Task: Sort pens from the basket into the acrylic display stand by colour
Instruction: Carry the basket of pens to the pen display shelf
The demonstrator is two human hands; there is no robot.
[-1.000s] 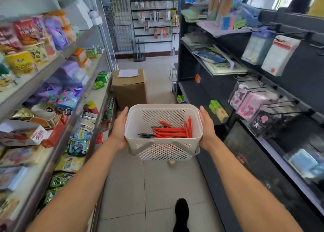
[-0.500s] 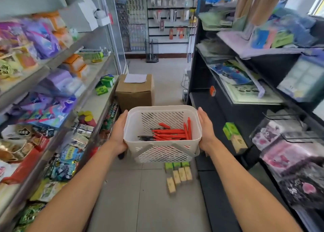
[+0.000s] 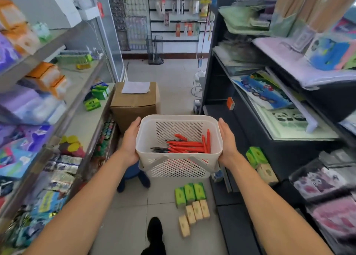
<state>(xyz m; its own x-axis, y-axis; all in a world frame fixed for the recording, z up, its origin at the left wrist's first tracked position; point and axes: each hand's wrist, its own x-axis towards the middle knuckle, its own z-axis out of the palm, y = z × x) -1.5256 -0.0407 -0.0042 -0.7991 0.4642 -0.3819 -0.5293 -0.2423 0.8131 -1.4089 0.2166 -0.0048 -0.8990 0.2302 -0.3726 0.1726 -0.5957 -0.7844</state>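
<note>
Head view, we are carrying the basket (image 3: 179,159) in the aisle, left hand (image 3: 130,141) and right hand (image 3: 227,143) pressing flat on its sides, red pens (image 3: 187,145) lying inside, cardboard box (image 3: 134,103) standing beyond.

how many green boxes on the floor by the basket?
3 green boxes side by side in a row on the floor tiles, below the basket, with four tan boxes just behind them. More green ones sit on shelves, not floor.

Left hand (image 3: 129,141), right hand (image 3: 227,143) carry basket (image 3: 179,166); red pens (image 3: 189,144) inside.
</note>
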